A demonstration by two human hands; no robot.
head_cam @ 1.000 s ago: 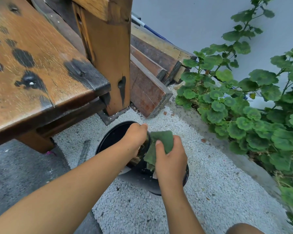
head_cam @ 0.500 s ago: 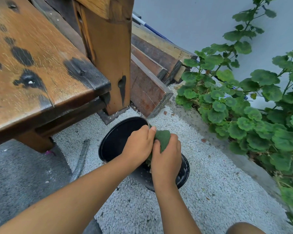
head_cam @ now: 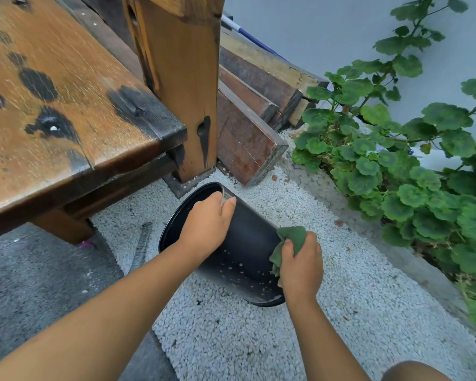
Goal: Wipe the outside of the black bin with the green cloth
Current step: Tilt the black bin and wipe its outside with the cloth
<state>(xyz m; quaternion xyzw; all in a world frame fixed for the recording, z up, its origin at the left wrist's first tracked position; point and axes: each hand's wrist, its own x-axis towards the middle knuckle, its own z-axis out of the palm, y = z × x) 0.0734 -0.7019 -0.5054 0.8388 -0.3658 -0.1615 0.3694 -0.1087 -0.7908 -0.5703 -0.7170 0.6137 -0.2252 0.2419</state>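
Observation:
The black bin is tipped over on white gravel, its open mouth toward the wooden bench and its side speckled with pale spots. My left hand grips the bin's rim, fingers curled over the edge. My right hand holds the bunched green cloth against the bin's outer wall near its base. The bin's bottom end is partly hidden behind my right hand.
A stained wooden bench and its post stand to the left and behind. Stacked timber planks lean behind the bin. Leafy green plants fill the right side. A grey ribbed hose lies left of the bin.
The bin has tipped further onto its side. My right hand slid with the cloth from the rim down the outer wall toward the base. My left hand stayed on the rim.

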